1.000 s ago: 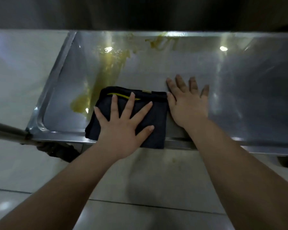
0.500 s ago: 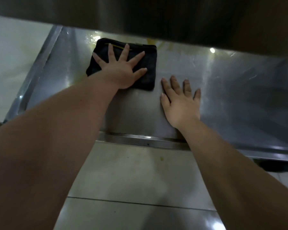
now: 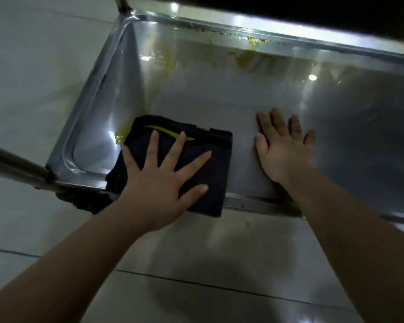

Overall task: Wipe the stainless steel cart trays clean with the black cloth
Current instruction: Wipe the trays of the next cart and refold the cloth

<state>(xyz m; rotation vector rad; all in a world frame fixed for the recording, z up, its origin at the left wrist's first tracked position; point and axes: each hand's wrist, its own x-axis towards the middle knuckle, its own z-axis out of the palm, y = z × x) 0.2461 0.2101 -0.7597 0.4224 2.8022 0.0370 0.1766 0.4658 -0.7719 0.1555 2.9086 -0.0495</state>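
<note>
Back from the far side of the tray (image 3: pixel 336 108) since half a second ago, the black cloth (image 3: pixel 210 176) and left hand (image 3: pixel 156 185) now sit at the near rim; the right hand (image 3: pixel 282 157) stays planted. Pale floor tiles (image 3: pixel 33 66) surround the cart, and a dark upper shelf (image 3: pixel 313 10) hangs over the tray. The folded cloth lies lower left of centre, its near edge overhanging the rim. The left hand's fingers (image 3: pixel 178 148) press it flat, spread and straight, gripping nothing. The right hand rests flat on bare steel just right of the cloth. A yellow streak (image 3: pixel 159 66) runs up and left from the cloth's far left corner, so the next stroke likely goes that way; more residue (image 3: pixel 247 59) clings along the far rim.
</note>
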